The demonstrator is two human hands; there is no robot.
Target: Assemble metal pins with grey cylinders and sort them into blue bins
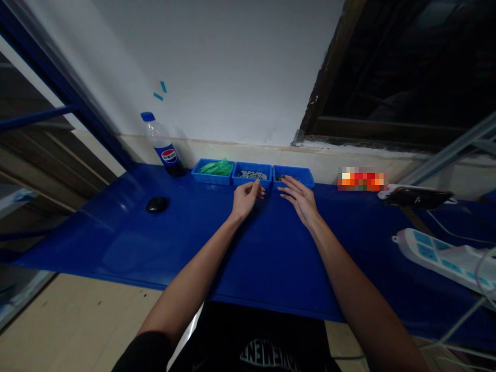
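Three blue bins stand in a row at the back of the blue table. The left bin (212, 179) holds crumpled green plastic (217, 167). Small metal fasteners (253, 175) lie in the middle bin (251, 166). Dark small parts are partly visible in the right bin (304, 173). My left hand (246, 199) is in front of the middle bin, thumb and fingers pinched together; whatever they may hold is too small to name. Just before the right bin, my right hand (300, 199) has its fingers stretched and apart, fingertips over the bin's front edge, with nothing seen in it.
A cola bottle (166, 150) stands at the back left, with a black computer mouse (157, 204) before it. To the right are a phone (418, 196), a white power strip (437, 256) and loose cables. A wall runs behind the table (271, 258).
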